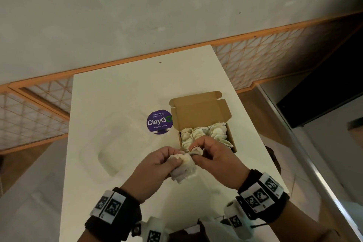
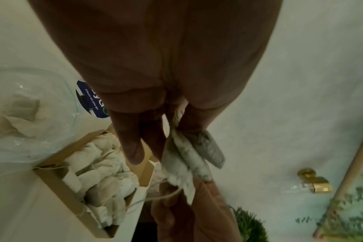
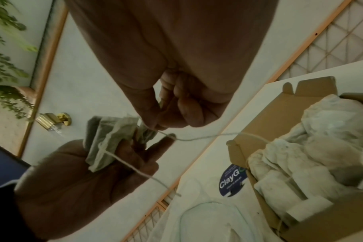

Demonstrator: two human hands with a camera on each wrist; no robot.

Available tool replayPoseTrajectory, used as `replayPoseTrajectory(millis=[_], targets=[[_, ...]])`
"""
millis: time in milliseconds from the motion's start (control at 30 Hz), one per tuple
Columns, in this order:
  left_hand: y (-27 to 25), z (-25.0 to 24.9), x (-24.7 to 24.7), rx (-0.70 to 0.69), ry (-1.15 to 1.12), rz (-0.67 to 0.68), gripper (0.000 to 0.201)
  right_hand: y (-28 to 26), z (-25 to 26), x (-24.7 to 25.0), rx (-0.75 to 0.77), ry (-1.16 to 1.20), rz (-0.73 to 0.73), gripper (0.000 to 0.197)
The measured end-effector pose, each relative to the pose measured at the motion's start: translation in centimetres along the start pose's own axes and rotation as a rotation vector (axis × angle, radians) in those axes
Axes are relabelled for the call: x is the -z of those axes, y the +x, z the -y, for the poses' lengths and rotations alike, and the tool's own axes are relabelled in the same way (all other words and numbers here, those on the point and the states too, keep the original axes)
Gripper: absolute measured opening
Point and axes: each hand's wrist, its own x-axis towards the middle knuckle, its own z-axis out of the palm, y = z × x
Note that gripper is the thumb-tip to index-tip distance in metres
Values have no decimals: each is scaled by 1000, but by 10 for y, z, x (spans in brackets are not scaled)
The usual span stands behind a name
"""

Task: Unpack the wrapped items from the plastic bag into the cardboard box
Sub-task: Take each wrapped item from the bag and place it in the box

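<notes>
Left hand (image 1: 157, 160) gripping wrapped items (image 1: 183, 168), right hand (image 1: 213, 152) apparently pinching string (image 3: 197, 139)

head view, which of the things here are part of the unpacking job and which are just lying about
Part of the job:
- small pale wrapped bundle with string, held by left hand and right hand
- open brown cardboard box with pale wrapped items inside
- clear plastic bag lying flat

Just lying about:
- round purple ClayGo sticker
- white table
- orange lattice railing
</notes>
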Motion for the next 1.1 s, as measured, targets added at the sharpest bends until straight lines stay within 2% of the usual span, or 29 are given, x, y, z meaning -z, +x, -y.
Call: replayPoseTrajectory(millis=[67, 167, 333, 433, 600, 733, 800, 867, 933, 1000, 1100], targets=[[-5, -6, 0, 13, -45, 26, 13, 0, 8, 1, 23, 21, 21, 11], [-12, -13, 1, -32, 15, 9, 10, -1, 20, 3, 49, 74, 47, 4], [-25, -22, 0, -148, 117, -29, 22, 5, 33, 5, 49, 168, 5, 19], [-31, -27, -5, -200, 147, -63, 13, 11, 38, 11, -39, 250, -71, 27], [-38, -33, -7, -241, 93, -166, 11, 20, 37, 23, -81, 436, -82, 26], [-44, -37, -7, -264, 65, -187, 9, 21, 26, 27, -160, 321, -104, 24], [-45, -40, -8, -274, 48, -197, 8, 21, 22, 28, -222, 211, -143, 15], [-47, -42, -11, -284, 45, -219, 14, 17, 24, 29, -233, 89, -218, 21], [-47, -44, -14, -291, 44, -224, 13, 11, 33, 31, -142, 0, -292, 29], [-47, -45, -17, -299, 35, -221, 12, 2, 49, 32, -17, -13, -302, 31], [-44, -47, -21, -316, -4, -235, 12, -6, 74, 31, 40, -11, -176, 40]])
